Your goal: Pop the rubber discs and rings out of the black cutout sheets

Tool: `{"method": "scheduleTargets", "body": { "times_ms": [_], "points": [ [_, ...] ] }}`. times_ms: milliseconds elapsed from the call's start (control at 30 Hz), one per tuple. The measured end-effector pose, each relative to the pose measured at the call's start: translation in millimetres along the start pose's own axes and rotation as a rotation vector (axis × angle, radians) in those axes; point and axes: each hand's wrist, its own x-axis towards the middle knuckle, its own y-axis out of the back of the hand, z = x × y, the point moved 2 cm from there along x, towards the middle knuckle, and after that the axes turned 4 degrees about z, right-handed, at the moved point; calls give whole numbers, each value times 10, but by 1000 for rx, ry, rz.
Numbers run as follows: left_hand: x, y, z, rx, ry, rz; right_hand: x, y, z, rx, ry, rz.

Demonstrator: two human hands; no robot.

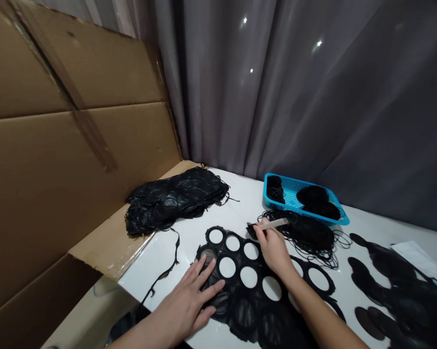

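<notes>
Hands (189,298) (274,249) on black sheet (255,310), right holding stick (273,223)

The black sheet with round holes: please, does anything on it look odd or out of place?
Yes, one hole looks odd. Near the left hand, a grey disc seems to fill it, while the other holes in the black sheet show the white table through them.
</notes>
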Motion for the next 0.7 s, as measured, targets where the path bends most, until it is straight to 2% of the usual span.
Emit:
{"method": "scheduleTargets", "body": {
  "times_ms": [100,200,267,367,500,700],
  "points": [
    [-57,-19,-20,34,38,67,-33,-208,-225,44,93,-114],
    [-142,-44,-71,98,95,175,-236,-531,-489,87,211,-256],
    [-192,-56,-98,120,104,206,-364,-667,-594,134,258,-358],
    [-228,-54,-113,118,96,204,-457,-713,-617,212,201,-444],
    [-222,-38,-105,122,71,193,-456,-693,-576,274,91,-474],
    [-213,-26,-102,105,71,191,-460,-722,-601,275,98,-450]
  ]
}}
